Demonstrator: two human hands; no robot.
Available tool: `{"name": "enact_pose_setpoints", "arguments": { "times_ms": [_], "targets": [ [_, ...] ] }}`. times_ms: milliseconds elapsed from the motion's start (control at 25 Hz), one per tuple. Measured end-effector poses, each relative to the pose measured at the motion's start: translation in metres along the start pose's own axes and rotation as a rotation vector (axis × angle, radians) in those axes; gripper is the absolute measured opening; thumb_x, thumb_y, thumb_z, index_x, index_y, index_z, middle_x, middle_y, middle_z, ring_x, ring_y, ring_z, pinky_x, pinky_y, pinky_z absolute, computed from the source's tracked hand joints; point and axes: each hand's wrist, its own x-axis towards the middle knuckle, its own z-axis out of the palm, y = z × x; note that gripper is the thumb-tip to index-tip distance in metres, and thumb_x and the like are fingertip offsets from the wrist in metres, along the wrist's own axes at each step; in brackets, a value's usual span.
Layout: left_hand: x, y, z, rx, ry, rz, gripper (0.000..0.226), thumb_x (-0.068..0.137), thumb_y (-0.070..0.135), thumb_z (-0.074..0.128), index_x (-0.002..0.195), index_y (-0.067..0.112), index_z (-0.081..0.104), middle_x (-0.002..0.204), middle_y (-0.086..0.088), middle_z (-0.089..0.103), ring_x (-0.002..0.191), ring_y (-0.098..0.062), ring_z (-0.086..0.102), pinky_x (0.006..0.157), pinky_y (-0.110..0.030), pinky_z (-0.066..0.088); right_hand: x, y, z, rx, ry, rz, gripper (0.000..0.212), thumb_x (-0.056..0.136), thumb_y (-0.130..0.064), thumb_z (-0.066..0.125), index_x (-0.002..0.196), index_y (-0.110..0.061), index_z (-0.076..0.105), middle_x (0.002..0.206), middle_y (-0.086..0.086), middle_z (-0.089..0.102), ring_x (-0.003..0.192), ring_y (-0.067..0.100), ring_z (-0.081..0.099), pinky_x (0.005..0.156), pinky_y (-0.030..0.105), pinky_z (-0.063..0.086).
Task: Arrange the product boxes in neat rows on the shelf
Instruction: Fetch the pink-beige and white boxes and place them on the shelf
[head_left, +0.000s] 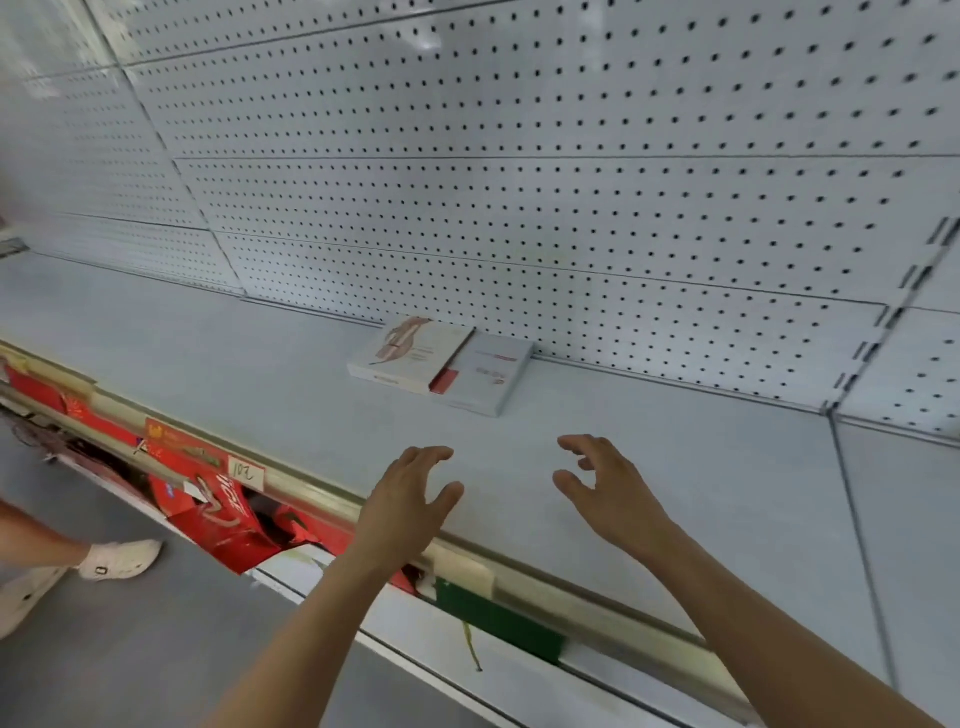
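Note:
A flat white product box with a reddish drawing on its lid lies on the white shelf, close to the pegboard back wall. It partly overlaps a second flat white box with red print to its right. My left hand hovers above the shelf's front part, fingers relaxed and empty. My right hand hovers beside it, fingers loosely curled, holding nothing. Both hands are well short of the boxes.
A white pegboard wall backs the shelf. A price rail with a handwritten tag runs along the shelf's front edge. Red packages and a green item sit on the lower shelf. Another person's legs and white shoes stand at left.

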Motion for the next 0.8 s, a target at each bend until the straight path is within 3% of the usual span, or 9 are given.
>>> {"name": "enact_pose_setpoints", "arguments": {
  "times_ms": [120, 320, 440, 520, 640, 800],
  "targets": [
    [0.046, -0.036, -0.017, -0.018, -0.001, -0.053, 0.046, 0.093, 0.038, 0.058, 0.136, 0.026, 0.048, 0.132, 0.006, 0.051, 0.121, -0.014, 0.049, 0.099, -0.033, 0.043, 0.053, -0.020, 0.016, 0.218, -0.010, 0.122, 0.041, 0.092, -0.029, 0.058, 0.131, -0.023, 0.050, 0.130, -0.004, 0.052, 0.109, 0.011, 0.054, 0.091, 0.029, 0.045],
    [0.133, -0.084, -0.030, -0.069, 0.001, -0.166, 0.059, 0.090, 0.036, 0.063, 0.141, 0.016, 0.041, 0.141, -0.008, 0.043, 0.130, -0.027, 0.041, 0.107, -0.038, 0.034, 0.131, -0.043, 0.038, 0.604, 0.006, 0.443, 0.048, 0.089, -0.021, 0.063, 0.134, -0.012, 0.046, 0.111, 0.003, 0.057, 0.094, 0.016, 0.059, 0.082, 0.039, 0.057],
    [0.180, -0.114, -0.031, 0.021, 0.010, -0.212, 0.072, 0.092, 0.038, 0.059, 0.148, 0.008, 0.026, 0.149, -0.018, 0.027, 0.136, -0.036, 0.028, 0.112, -0.044, 0.025, 0.164, -0.044, 0.053, 0.705, 0.026, 0.586, 0.052, 0.088, -0.017, 0.064, 0.135, -0.008, 0.044, 0.099, 0.010, 0.064, 0.085, 0.020, 0.063, 0.072, 0.038, 0.059],
    [0.208, -0.135, -0.034, 0.086, -0.017, -0.235, 0.076, 0.094, 0.042, 0.054, 0.149, 0.003, 0.019, 0.151, -0.022, 0.023, 0.137, -0.040, 0.025, 0.112, -0.048, 0.025, 0.175, -0.045, 0.060, 0.686, 0.022, 0.609, 0.042, 0.087, -0.017, 0.064, 0.125, -0.003, 0.053, 0.093, 0.015, 0.067, 0.082, 0.027, 0.065, 0.070, 0.036, 0.059],
    [0.252, -0.156, -0.041, -0.022, -0.077, -0.393, 0.072, 0.093, 0.047, 0.052, 0.144, 0.001, 0.029, 0.141, -0.026, 0.037, 0.127, -0.044, 0.039, 0.105, -0.048, 0.036, 0.192, -0.045, 0.062, 0.723, 0.093, 0.669, 0.018, 0.087, -0.011, 0.063, 0.100, 0.002, 0.063, 0.087, 0.016, 0.067, 0.073, 0.029, 0.064, 0.073, 0.038, 0.058],
    [0.290, -0.177, -0.045, -0.160, -0.126, -0.556, 0.088, 0.067, 0.071, 0.059, 0.127, 0.007, 0.053, 0.123, -0.017, 0.057, 0.114, -0.037, 0.051, 0.094, -0.044, 0.044, 0.207, -0.045, 0.068, 0.768, 0.159, 0.754, 0.025, 0.085, -0.011, 0.067, 0.106, 0.001, 0.062, 0.097, 0.017, 0.069, 0.085, 0.028, 0.068, 0.078, 0.039, 0.058]
  ]
}}
